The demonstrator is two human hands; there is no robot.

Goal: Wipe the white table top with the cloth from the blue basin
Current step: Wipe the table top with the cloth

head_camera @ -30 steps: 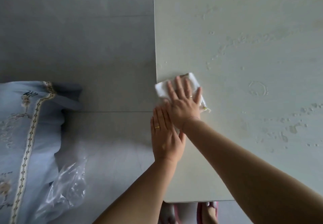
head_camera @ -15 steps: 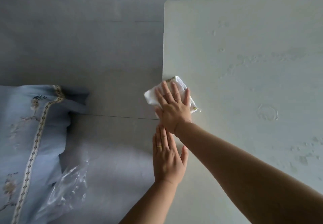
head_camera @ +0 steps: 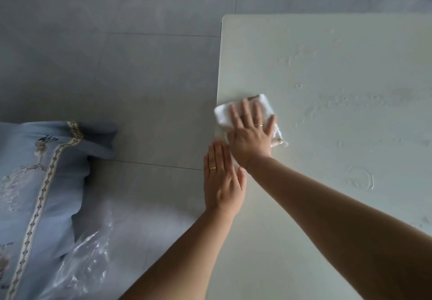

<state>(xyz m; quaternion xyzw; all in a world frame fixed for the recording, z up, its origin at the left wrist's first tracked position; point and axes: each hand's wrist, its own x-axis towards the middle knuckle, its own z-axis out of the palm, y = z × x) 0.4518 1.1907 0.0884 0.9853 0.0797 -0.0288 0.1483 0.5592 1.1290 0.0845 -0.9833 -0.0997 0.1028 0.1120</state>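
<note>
right hand [head_camera: 251,133] lies flat, fingers spread wide, palm pressing a folded white terry cloth [head_camera: 245,110] onto the white rectangular table top [head_camera: 327,112]. not a pinch or a grasp, just a flat press. cloth sits at the table's left edge, its left corner poking slightly past the edge over the grey tiled floor [head_camera: 117,70]. a small tag or loop sticks out at the cloth's near-right corner.

left hand [head_camera: 222,180] is flat too, fingers together, holding nothing; it sits at the same left edge just near of the cloth, fingertips almost touching the right hand's heel. cannot tell if it bears on the table or hangs at the rim.

key relation: all the unwiped surface lies to the right and far of the cloth. wet streaks and droplets [head_camera: 346,101] run across the middle, and a ring-shaped water mark [head_camera: 360,179] sits near-right, well apart from the cloth. cloth's long side runs roughly left-right. right hand is on it, so the next stroke probably goes rightward from the edge.

blue basin not in view. pale blue embroidered cushion [head_camera: 35,182] and clear plastic wrap [head_camera: 81,264] lie on the floor at left.
</note>
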